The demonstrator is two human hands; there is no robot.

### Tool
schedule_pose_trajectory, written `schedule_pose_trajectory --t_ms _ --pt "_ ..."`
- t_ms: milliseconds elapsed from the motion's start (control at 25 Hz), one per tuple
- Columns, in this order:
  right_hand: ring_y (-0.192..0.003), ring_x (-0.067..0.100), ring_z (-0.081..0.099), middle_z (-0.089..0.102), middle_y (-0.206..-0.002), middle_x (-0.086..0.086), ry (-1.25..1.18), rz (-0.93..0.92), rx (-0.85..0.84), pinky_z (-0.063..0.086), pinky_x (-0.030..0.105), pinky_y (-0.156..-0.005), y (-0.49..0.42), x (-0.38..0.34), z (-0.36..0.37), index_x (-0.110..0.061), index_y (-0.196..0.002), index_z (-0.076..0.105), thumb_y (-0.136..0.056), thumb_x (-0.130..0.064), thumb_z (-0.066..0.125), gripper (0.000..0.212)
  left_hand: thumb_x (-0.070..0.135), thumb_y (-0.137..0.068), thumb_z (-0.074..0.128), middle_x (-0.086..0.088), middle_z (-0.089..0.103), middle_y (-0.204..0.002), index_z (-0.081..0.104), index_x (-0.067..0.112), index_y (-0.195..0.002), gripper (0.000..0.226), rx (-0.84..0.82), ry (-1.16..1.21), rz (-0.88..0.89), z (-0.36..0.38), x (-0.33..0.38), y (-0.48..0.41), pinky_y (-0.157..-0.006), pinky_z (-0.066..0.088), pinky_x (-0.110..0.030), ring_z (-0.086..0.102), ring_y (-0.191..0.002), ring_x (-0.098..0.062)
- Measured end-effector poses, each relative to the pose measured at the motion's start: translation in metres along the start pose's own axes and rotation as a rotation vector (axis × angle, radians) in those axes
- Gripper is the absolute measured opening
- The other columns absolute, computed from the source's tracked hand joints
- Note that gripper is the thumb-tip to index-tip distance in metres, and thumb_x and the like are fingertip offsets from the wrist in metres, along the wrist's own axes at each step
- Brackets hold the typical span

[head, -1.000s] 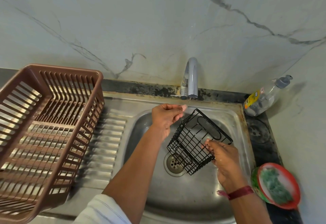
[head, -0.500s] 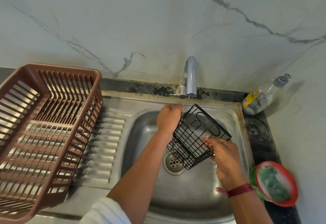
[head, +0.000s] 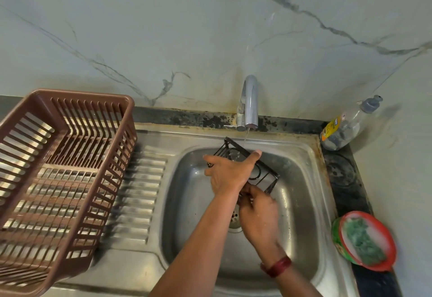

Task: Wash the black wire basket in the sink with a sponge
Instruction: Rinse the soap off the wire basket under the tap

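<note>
Black wire basket [head: 251, 168] is mid-frame over the steel sink [head: 301, 203], under the tap stream [head: 245, 139]. Left hand [head: 230, 174] wraps its top; right hand [head: 258, 212] pinches the lower edge. I rotate slowly so every wire rinses; green sponge [head: 363, 241] sits lower right.

Bottle [head: 341, 126] label print unreadable.

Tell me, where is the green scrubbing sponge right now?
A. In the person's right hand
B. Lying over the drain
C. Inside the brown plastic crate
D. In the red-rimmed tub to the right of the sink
D: the green sponge lies in the red-rimmed tub on the counter right of the sink, in neither hand.
</note>
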State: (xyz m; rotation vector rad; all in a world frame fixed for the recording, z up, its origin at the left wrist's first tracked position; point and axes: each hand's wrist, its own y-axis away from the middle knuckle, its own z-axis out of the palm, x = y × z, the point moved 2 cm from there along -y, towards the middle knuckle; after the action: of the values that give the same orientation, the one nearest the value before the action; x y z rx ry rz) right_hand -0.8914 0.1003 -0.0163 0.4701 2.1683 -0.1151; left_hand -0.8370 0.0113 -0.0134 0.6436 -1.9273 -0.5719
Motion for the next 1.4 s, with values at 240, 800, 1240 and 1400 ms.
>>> schedule_pose_trajectory --t_ms 240,800,1240,1400 --pt "-0.062 0.010 0.060 0.071 -0.077 -0.005 0.197 -0.214 -0.097 0.049 0.034 -0.086 0.016 0.005 0.029 -0.016 -0.088 0.070 -0.081 -0.003 0.053 0.023 0.063 -0.058 0.084 -0.019 0.042 -0.139 0.027 0.010 -0.146 0.118 -0.019 0.060 -0.096 -0.016 -0.023 -0.021 -0.086 0.051 -0.038 0.052 -0.106 -0.031" --pt "-0.088 0.007 0.062 0.071 -0.100 -0.007 0.137 0.185 -0.159 0.040 0.016 -0.066 -0.086 0.066 -0.041 -0.023 -0.104 0.071 -0.096 -0.026 0.059 0.015 0.031 -0.058 0.072 -0.015 0.053 -0.120 0.025 0.022 -0.135 0.091 -0.189 0.348 -0.063 -0.054 -0.046 -0.031 -0.069 0.061 -0.042 0.063 -0.100 -0.031" --pt "-0.070 0.024 0.069 0.072 -0.087 0.014 -0.074 0.561 -0.139 0.056 0.032 -0.056 -0.128 0.132 -0.028 -0.012 -0.107 0.060 -0.098 -0.005 0.045 0.019 0.041 -0.052 0.071 -0.008 0.057 -0.089 0.052 0.010 -0.111 0.070 -0.348 0.490 -0.056 -0.062 -0.063 -0.050 -0.063 0.057 -0.039 0.062 -0.081 -0.026" --pt "-0.066 0.022 0.070 0.072 -0.085 0.014 -0.091 0.527 -0.041 0.049 0.027 -0.050 -0.127 0.118 -0.032 -0.013 -0.098 0.061 -0.096 -0.001 0.051 0.015 0.044 -0.083 0.064 -0.010 0.053 -0.110 0.056 0.020 -0.115 0.041 -0.295 0.454 -0.068 -0.060 -0.068 -0.052 -0.076 0.059 -0.044 0.060 -0.096 -0.027"
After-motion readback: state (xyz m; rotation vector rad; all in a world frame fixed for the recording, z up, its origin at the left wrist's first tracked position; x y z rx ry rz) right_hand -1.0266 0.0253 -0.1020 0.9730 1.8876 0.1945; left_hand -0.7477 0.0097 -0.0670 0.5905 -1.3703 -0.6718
